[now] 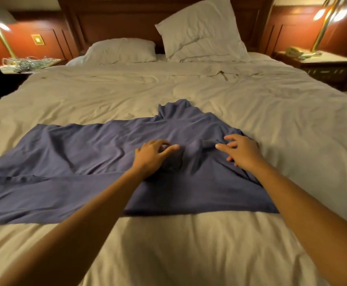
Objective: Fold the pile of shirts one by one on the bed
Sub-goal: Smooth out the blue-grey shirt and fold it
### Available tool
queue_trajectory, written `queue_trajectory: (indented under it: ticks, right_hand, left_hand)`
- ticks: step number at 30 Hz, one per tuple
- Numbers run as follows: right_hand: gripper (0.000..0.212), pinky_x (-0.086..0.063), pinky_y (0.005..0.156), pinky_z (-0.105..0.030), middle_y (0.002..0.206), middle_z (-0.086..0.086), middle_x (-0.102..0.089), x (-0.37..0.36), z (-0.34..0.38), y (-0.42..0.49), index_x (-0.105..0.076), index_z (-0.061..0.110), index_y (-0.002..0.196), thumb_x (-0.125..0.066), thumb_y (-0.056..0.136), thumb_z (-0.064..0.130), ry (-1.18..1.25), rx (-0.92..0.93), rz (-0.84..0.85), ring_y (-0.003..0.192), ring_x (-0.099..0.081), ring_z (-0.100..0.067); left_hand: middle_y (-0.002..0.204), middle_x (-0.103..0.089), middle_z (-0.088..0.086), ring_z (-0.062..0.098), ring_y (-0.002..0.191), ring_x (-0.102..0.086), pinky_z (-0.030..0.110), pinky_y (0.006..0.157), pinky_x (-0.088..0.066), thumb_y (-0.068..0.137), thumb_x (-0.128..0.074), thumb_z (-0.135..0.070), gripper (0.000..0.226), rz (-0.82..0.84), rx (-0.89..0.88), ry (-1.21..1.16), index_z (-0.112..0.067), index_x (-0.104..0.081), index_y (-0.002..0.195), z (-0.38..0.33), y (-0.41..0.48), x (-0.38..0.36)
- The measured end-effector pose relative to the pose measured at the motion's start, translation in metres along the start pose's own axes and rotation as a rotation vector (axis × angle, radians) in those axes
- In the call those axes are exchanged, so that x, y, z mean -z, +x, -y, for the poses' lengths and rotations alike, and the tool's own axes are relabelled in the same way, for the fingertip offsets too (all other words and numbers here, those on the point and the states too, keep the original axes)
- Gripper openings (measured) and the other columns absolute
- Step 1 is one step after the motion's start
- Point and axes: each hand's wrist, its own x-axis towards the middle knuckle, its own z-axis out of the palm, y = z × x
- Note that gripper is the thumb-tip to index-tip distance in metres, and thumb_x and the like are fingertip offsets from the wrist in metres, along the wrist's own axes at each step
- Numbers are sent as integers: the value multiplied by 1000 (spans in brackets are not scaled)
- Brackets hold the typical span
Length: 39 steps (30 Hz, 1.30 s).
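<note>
Head view: a wide bed with a rumpled pale cover stands against a dark wooden headboard. A dark blue shirt lies spread and creased across the near half of the bed. A propped pillow leans on the headboard, with a flat pillow beside it. The left grip rests on the shirt's middle, fingers loosely bent, holding nothing. The right grip is near it, fingers spread on the cloth, holding nothing. A small raised fold sits between them.
</note>
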Motion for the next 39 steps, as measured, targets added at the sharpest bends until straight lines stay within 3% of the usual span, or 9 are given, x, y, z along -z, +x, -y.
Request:
queue_trajectory:
  ticks: [4,9,14,18,23,29,33,37,39]
  right_hand:
    - [50,-49,43,-22,94,-10,-69,-26,1,30,-61,2,125,-75,88,31,90,-162,12,52,-65,-19]
    - [29,-51,45,-22,84,-13,-60,-24,-2,41,-66,-1,93,-71,92,27,411,-279,-7,52,-60,-15]
    - [42,-56,55,-24,78,-5,-63,12,11,-3,-65,10,95,-68,85,50,741,-126,-3,60,-66,-14]
    - [81,-51,51,-21,81,-1,-75,46,-7,-64,-75,15,89,-57,60,88,466,-32,77,64,-68,-13]
    - [24,-46,70,-33,81,-5,-70,35,-27,-88,-68,21,88,-63,93,44,75,-42,-123,72,-63,-25]
    - [47,-47,90,-48,115,-7,-68,-5,-3,-85,-55,22,124,-64,90,53,-388,-59,-91,111,-60,-35]
    - [50,-45,94,-54,118,-9,-67,-14,8,-80,-49,23,130,-70,89,43,-360,-2,-267,114,-58,-38]
    - [40,-42,101,-53,123,-7,-65,-13,1,-72,-57,22,127,-65,93,41,-356,-155,-75,119,-56,-35]
    - [27,-48,91,-44,106,-6,-68,-10,-1,-68,-66,18,115,-70,91,31,-172,-153,-99,107,-61,-33]
  left_hand:
    - [106,-65,-12,19,110,-59,48,106,-36,83,-55,-74,45,184,31,-111,-37,-65,105,-35,31,-25]
    - [77,-59,0,17,73,-54,26,66,-44,91,-70,-39,30,162,31,-297,-12,-59,84,-26,49,-18]
    - [71,-62,-3,5,62,-59,23,64,-47,92,-71,-24,21,82,-107,-487,-12,-58,81,-53,20,22]
    - [82,-70,9,14,71,-65,23,63,-49,91,-66,-30,28,186,-149,-677,-4,-58,100,-59,-45,43]
    - [74,-72,2,14,51,-63,29,53,-47,90,-68,-46,33,-39,147,-500,-16,-58,96,-35,-78,0]
    - [89,-68,-1,14,79,-66,33,75,-55,78,-80,-49,47,-119,194,-414,-27,-57,112,-49,-72,-19]
    - [85,-68,4,16,81,-66,33,78,-56,82,-81,-32,40,-125,268,-623,-24,-59,115,-57,-69,-19]
    - [79,-68,6,22,75,-70,36,75,-62,87,-77,-17,36,-10,273,-745,-22,-61,120,-56,-71,-17]
    - [80,-68,6,22,74,-69,37,78,-62,89,-75,-14,37,25,261,-747,-21,-63,123,-54,-73,-18]
